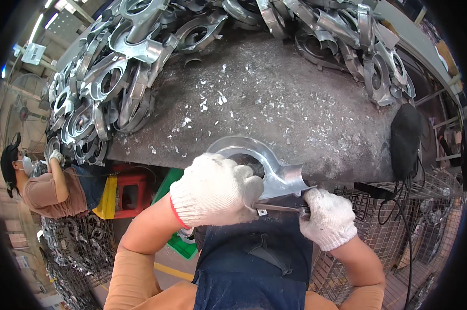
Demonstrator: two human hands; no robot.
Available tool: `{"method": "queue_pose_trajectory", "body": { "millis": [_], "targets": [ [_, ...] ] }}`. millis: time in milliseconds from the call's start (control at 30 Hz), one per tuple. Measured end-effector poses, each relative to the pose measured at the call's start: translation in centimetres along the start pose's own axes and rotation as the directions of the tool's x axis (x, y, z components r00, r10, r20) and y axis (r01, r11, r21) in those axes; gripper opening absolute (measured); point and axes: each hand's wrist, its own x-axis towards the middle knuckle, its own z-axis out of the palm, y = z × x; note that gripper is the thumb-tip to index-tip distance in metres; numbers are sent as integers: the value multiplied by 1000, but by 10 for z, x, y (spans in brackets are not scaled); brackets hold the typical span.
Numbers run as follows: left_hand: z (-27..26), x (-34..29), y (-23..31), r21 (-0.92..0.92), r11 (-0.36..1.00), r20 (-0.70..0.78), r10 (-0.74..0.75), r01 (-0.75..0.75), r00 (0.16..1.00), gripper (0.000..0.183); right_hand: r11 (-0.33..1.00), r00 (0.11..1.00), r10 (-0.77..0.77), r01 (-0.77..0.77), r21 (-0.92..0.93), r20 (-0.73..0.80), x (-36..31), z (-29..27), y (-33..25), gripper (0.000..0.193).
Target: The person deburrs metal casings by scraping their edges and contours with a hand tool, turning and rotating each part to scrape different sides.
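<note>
Both my hands wear white knit gloves. My left hand (218, 190) is closed round the rim of a silvery cast metal housing (282, 178), a curved ring with a short flared outlet. The housing is held at the table's near edge, in front of my dark apron. My right hand (327, 218) is closed on a hand tool with a narrow metal blade (277, 207). That blade lies just below the outlet, pointing toward my left hand. Whether it touches the metal I cannot tell. My right fingers mostly hide the tool's handle.
Metal housings are heaped on the worktable (233, 98) at the left (106, 77) and far right (347, 41). Metal chips litter its top. A black object (406, 139) with cables stands right. Wire cages flank me; a co-worker (52, 186) is left, near a red stool (132, 192).
</note>
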Motion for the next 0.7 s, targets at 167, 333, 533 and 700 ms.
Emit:
{"method": "queue_pose_trajectory", "body": {
  "millis": [167, 333, 533, 700],
  "targets": [
    [1, 9, 4, -208, 964, -127, -195, 166, 973, 41, 980, 973, 121, -85, 179, -198, 9, 24, -9, 26],
    [15, 4, 10, -235, 961, -334, -221, 146, 916, 45, 865, 931, 356, -296, 405, -78, 8, 38, -33, 25],
    [23, -5, 12, -256, 943, -223, -271, 212, 936, 37, 753, 988, 103, -152, 640, 114, 4, 47, -12, 20],
    [31, -17, 19, -202, 968, -313, -206, 147, 927, 25, 358, 633, -432, -533, 767, 642, 2, 50, 15, 25]
  ]
}}
